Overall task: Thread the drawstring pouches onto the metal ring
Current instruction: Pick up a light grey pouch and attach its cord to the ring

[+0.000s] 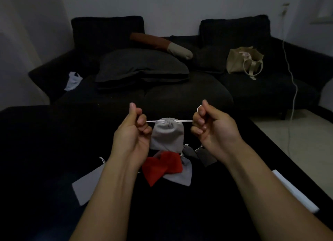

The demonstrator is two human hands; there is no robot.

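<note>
Hanging between both raised hands, a light grey drawstring pouch (167,134) is cinched shut, its contents unseen. The left hand (132,132) is pinching the white cord (153,121) on the left; the right hand (212,127) is gripping the cord's right end, a pale ring-like loop (199,108) showing at its fingertips. Lying beneath on the black table (45,150) are red pouches (160,167), grey pouches (182,176) and dark grey pouches (203,156). A beige tote bag (243,60) is sitting far right on the sofa (180,96). No writing is legible.

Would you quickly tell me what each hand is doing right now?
Left hand: closed, pinching the left end of the drawstring of the light grey pouch.
Right hand: closed, pinching the drawstring's right end.
</note>
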